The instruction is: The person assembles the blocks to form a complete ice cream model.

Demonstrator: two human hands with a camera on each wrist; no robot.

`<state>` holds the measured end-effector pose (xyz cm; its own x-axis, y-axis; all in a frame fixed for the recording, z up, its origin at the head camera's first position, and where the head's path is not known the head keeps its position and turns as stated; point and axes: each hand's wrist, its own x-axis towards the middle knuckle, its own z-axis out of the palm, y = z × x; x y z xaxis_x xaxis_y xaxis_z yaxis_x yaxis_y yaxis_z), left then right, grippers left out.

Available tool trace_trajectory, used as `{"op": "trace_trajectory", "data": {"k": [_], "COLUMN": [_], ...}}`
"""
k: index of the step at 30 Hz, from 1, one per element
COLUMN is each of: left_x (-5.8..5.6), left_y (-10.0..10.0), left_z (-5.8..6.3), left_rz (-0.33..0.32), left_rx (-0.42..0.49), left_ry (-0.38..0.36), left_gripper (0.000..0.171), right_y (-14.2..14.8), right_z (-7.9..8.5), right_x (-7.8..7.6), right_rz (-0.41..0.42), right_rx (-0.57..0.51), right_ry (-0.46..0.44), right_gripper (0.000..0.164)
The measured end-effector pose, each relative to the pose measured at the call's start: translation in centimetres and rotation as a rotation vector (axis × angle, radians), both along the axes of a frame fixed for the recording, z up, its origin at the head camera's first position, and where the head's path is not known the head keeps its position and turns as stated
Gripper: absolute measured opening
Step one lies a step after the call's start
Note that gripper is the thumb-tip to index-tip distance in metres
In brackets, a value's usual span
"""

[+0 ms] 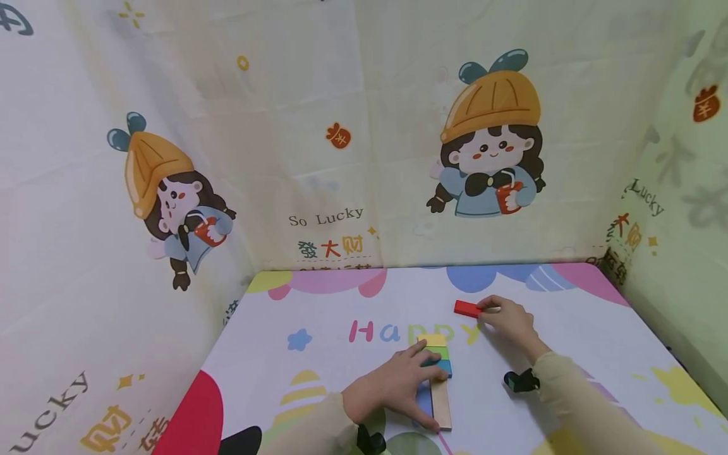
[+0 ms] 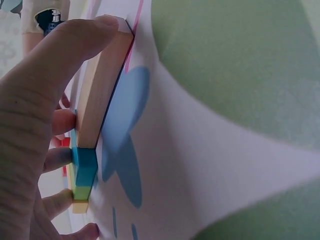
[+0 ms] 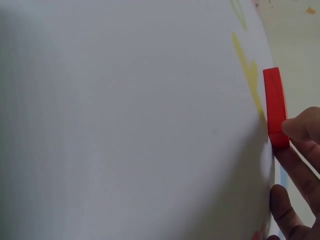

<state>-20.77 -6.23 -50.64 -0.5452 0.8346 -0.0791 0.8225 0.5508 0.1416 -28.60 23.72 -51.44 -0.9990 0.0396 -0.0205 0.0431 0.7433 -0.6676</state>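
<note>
A short row of blocks runs away from me on the printed table: a long plain wooden block [image 1: 440, 404], then a blue block [image 1: 446, 368], a green block [image 1: 438, 351] and a yellow block [image 1: 433, 340]. My left hand [image 1: 395, 382] spreads over it. In the left wrist view the thumb presses the near end of the wooden block [image 2: 102, 92], while fingertips touch along the side by the blue block [image 2: 86, 167]. Farther back and right, my right hand [image 1: 509, 319] pinches one end of a red block [image 1: 466, 308]. The right wrist view shows that red block [image 3: 275, 100] between thumb and fingers.
The tabletop [image 1: 332, 303] is white with colourful prints, including the word Happy. A printed cloth [image 1: 398, 170] hangs behind it and along both sides. Black wrist cameras [image 1: 521, 381] are strapped at both sleeves.
</note>
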Motion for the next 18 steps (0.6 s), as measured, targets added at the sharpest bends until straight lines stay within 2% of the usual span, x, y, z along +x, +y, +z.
{"op": "trace_trajectory", "data": {"k": [8, 18], "left_x": [0.1, 0.1], "left_y": [-0.1, 0.1], "left_z": [-0.1, 0.0], "left_rz": [0.002, 0.007], "left_rx": [-0.002, -0.01], "left_ry": [0.004, -0.011], "left_gripper": [0.08, 0.08], "right_y": [-1.6, -3.8], "right_z": [-0.4, -0.6], "right_x": [-0.1, -0.4], "right_rz": [0.082, 0.114], "right_rx": [0.017, 0.015], "right_ry": [0.04, 0.032], "right_gripper": [0.025, 0.022]}}
